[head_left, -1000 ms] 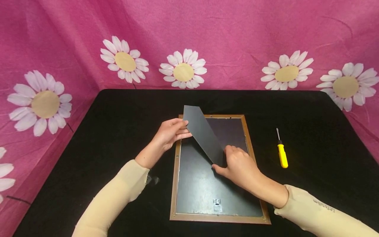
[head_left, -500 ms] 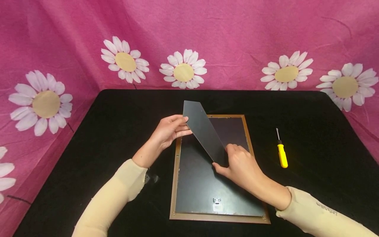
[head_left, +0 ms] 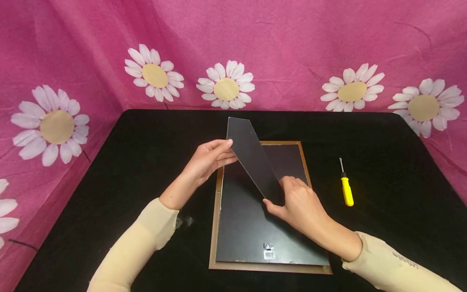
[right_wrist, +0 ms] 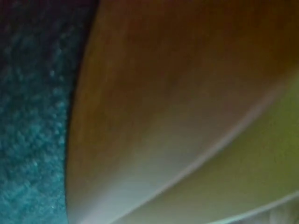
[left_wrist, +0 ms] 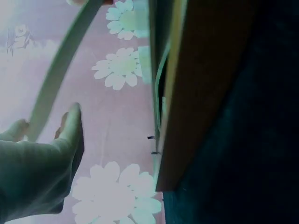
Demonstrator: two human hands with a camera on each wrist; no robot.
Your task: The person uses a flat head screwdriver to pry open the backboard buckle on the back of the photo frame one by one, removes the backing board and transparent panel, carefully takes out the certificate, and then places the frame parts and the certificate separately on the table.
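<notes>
A tapered black stand flap [head_left: 251, 158] slants up from the back of a picture frame lying face down. My left hand [head_left: 209, 160] pinches its left edge near the upper end, thumb in front and fingers behind. My right hand [head_left: 300, 205] grips the lower end, thumb on the left edge and fingers over the right. Below lies the black backing board [head_left: 251, 231] with a metal hanger [head_left: 268, 253], inside the brown wooden frame [head_left: 270, 268]. In the left wrist view, the flap [left_wrist: 60, 65] is seen edge-on above the frame's side [left_wrist: 201, 79]. The right wrist view is blurred.
To the right of the frame lies a yellow-handled screwdriver [head_left: 348, 190]. A small clear or metal bit [head_left: 187, 221] rests by my left sleeve. The table [head_left: 146, 134] has a black cover, with a pink daisy-print cloth [head_left: 277, 44] behind it.
The flap's upper end has risen, and my left hand has moved slightly up with it. My right hand keeps its hold, shifting a little right. The backing's near edge appears slightly raised.
</notes>
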